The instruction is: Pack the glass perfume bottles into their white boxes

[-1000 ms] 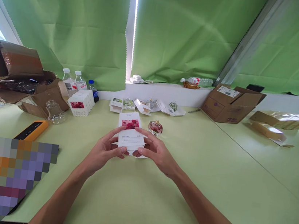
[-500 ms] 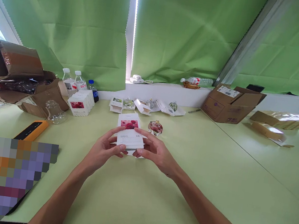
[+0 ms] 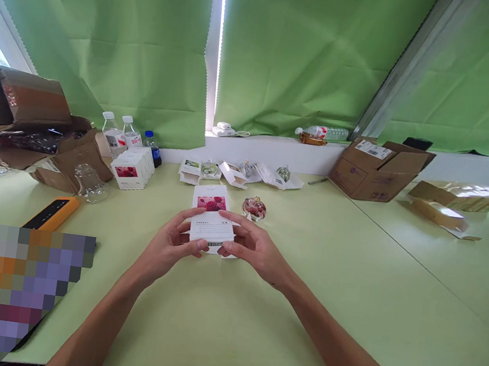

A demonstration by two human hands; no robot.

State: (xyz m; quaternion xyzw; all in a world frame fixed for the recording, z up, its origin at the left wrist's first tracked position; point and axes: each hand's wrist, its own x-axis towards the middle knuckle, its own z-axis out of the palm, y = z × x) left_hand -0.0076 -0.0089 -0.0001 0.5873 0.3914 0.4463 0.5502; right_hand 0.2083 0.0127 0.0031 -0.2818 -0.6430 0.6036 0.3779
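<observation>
A green curtain hangs behind a pale green table. At the left, torn cardboard packaging is heaped, with a clear glass jar set beside it and plastic water bottles just behind a white rose-printed box. Further right, opened white boxes are laid out along the back of the table, with small glass perfume bottles among them.

At the centre, a white carton is held between the hands, close to the table, and is gripped narrowly along its sides by the left hand and the right hand. Since a moment ago, its lower end has been shifted, and a barcode is now shown above a white flap; the exact change is partly hidden by the fingers. A red glass perfume bottle stands just beyond the right hand. At the far right, an open cardboard carton is placed near flattened packaging.
</observation>
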